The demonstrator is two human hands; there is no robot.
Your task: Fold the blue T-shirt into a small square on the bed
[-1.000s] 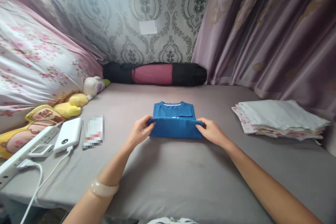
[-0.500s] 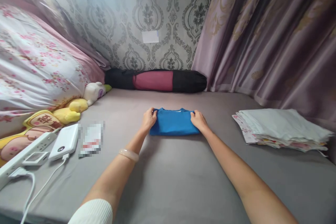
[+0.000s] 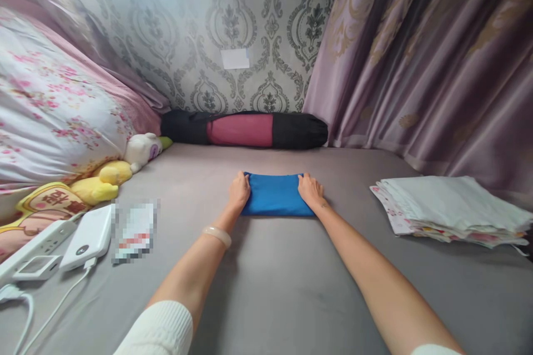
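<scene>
Blue shirt point(image 3: 275, 195) is folded to a flat rectangle on the bed point(image 3: 275, 288), roughly centre, between the hands. Left hand point(image 3: 240, 191) grips its far left corner, right hand point(image 3: 311, 188) its far right corner. Both hands narrow, pinched on the fabric; far edge runs nearly straight. Cloth stack point(image 3: 449, 205) sits well apart on the right. On the left: white power bank point(image 3: 88, 237) beside a power strip point(image 3: 50, 241), pixelated packet point(image 3: 135, 231) next to it. Black-and-pink roll bag point(image 3: 241, 129) lies along the wall point(image 3: 175, 50).
</scene>
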